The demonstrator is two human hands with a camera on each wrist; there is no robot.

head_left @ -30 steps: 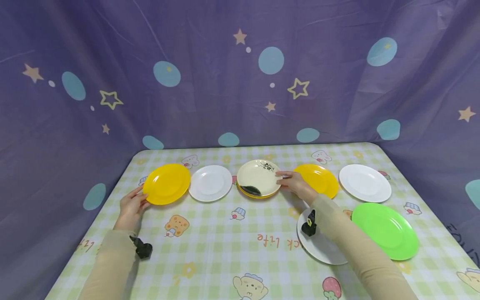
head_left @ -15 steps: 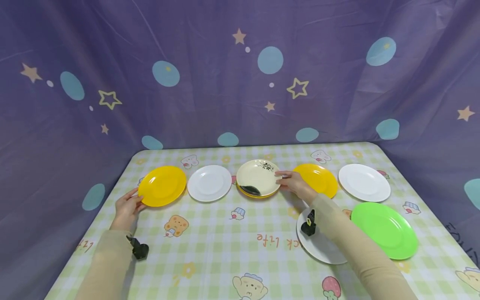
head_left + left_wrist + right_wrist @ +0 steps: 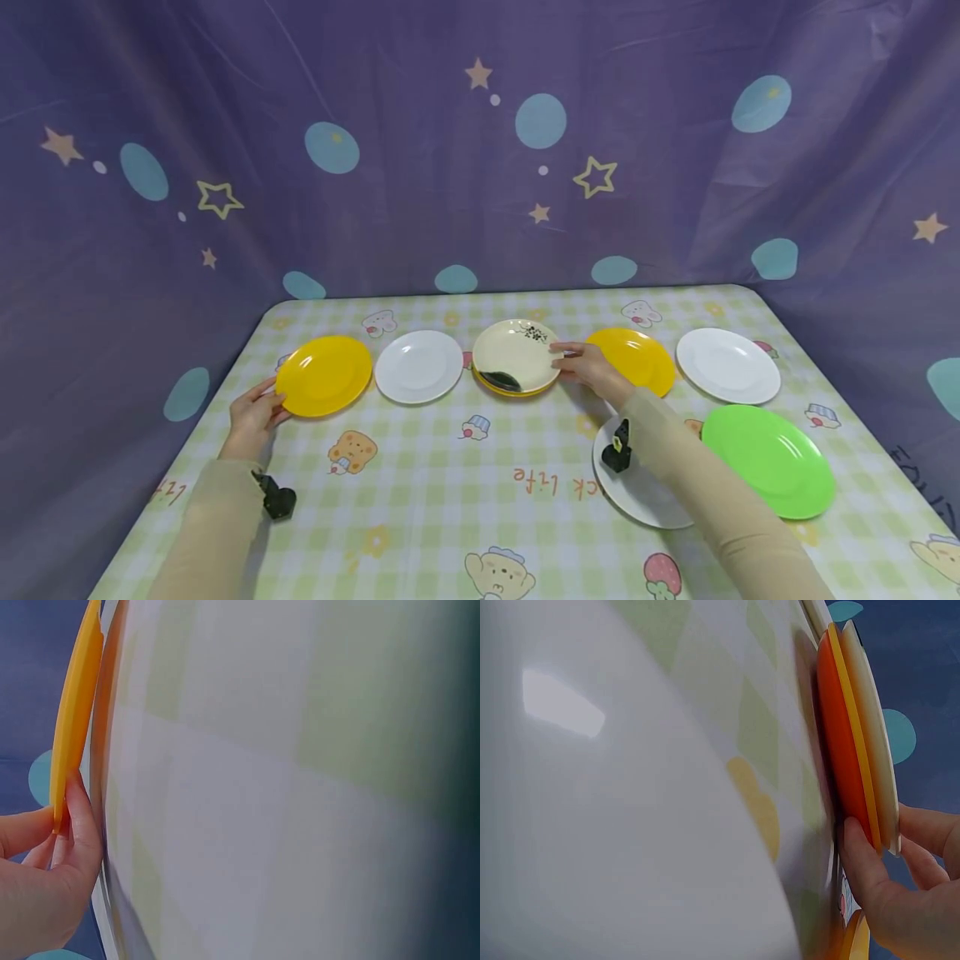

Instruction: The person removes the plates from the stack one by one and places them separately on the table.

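My left hand (image 3: 253,417) pinches the near-left rim of a yellow plate (image 3: 324,377) at the table's left. In the left wrist view that yellow plate (image 3: 73,705) is seen edge-on, with fingers on both faces. Toward the middle back, my right hand (image 3: 592,369) grips the right rim of a cream plate (image 3: 517,354) with a dark flower and leaf pattern. A yellow-orange plate (image 3: 841,727) lies under the cream plate (image 3: 874,727), and the right wrist view shows the fingers and thumb around both rims. A small white plate (image 3: 419,367) sits between the two held groups.
Right of my right hand lie another yellow plate (image 3: 637,360) and a white oval plate (image 3: 727,365). A green plate (image 3: 772,462) is nearer on the right. Beneath my right forearm is a large white plate (image 3: 637,492), partly covered. A purple curtain (image 3: 420,225) hangs behind the table.
My left hand and its yellow plate have shifted slightly left and toward me, opening a gap from the small white plate. The right hand and its two plates stay in place.
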